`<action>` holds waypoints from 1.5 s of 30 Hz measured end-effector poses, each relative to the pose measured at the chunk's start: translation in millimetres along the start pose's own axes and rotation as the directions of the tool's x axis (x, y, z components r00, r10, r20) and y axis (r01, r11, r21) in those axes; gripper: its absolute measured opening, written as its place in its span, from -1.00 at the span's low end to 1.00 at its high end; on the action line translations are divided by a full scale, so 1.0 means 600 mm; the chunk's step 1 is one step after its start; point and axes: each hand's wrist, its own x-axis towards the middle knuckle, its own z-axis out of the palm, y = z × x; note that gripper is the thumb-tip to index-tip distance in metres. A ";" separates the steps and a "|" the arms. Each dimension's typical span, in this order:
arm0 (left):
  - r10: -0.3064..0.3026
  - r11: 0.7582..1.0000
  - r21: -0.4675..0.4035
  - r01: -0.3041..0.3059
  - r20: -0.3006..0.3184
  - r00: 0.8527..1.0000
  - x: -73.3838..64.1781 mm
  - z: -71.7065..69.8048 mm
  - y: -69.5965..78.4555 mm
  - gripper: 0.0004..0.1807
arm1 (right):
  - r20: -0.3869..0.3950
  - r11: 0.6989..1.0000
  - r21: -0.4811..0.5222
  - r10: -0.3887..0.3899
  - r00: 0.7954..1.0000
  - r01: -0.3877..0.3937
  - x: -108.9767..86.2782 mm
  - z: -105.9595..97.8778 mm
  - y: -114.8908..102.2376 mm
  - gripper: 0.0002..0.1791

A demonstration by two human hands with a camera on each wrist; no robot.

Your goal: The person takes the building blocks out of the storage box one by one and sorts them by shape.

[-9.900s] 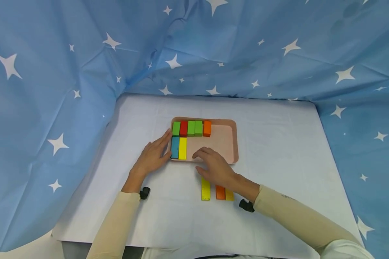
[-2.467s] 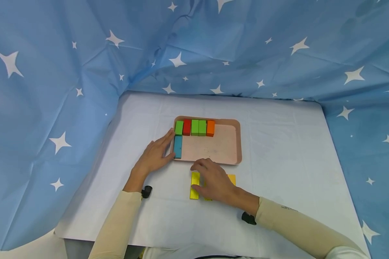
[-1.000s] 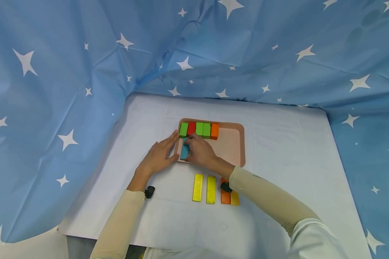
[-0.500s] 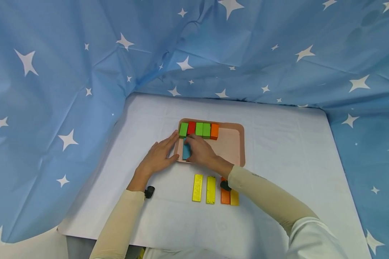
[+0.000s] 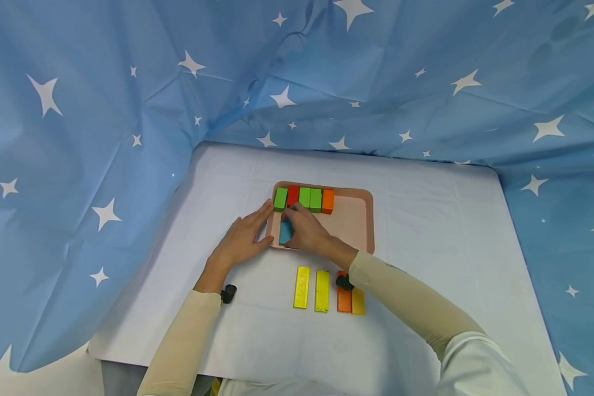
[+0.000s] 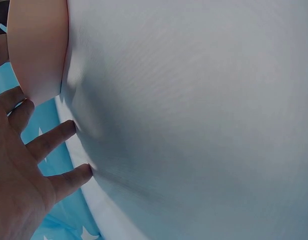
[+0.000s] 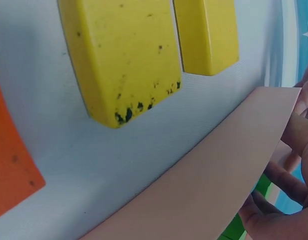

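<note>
A pink tray (image 5: 353, 225) holds a row of blocks along its far side: a green block (image 5: 280, 198), a red block (image 5: 293, 194), two more green blocks (image 5: 309, 199) and an orange block (image 5: 328, 201). In front of that row lies a longer blue block (image 5: 285, 234); my right hand (image 5: 307, 230) pinches it between curled fingers and thumb, covering its right part. At the tray's left wall rests my left hand (image 5: 245, 234), fingers straight and spread. The left wrist view shows that hand (image 6: 23, 165) touching the tray's outer wall (image 6: 38, 50).
Nearer me on the white table (image 5: 411, 231) lie two yellow blocks (image 5: 301, 287) (image 5: 322, 291), apart from each other. Right of them an orange block (image 5: 344, 300) and an amber block (image 5: 358, 301) sit side by side, partly under my right wrist. A blue star-patterned cloth (image 5: 396, 71) hangs behind.
The yellow block that was beside the blue one in the tray now lies on the table. My right hand has come back to the tray and slid the blue block slightly right. The left hand stays put.
</note>
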 end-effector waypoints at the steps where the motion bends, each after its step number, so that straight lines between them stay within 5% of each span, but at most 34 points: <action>1: 0.001 1.000 0.001 -0.001 -0.001 1.000 0.000 0.001 0.000 -0.12 | 0.004 1.000 0.006 0.005 1.000 -0.005 -0.001 -0.001 0.000 -0.31; 18: -0.003 1.000 -0.008 0.003 0.027 1.000 0.000 -0.003 0.002 -0.09 | -0.001 0.996 0.076 0.049 0.999 -0.049 -0.027 -0.031 -0.014 -0.35; 27: -0.009 0.999 -0.033 0.010 0.028 1.000 -0.002 -0.005 0.000 -0.10 | -0.017 0.988 0.154 0.001 1.000 0.001 -0.074 -0.040 -0.044 -0.36; 37: 0.010 0.999 -0.032 -0.010 0.021 1.000 -0.002 -0.008 0.001 -0.09 | 0.046 0.965 0.262 -0.037 0.998 0.023 -0.151 0.002 -0.072 -0.33; 45: 0.005 0.999 -0.040 -0.003 0.027 1.000 0.003 -0.007 0.005 -0.08 | 0.051 0.962 0.272 -0.051 0.997 0.035 -0.165 0.047 -0.069 -0.32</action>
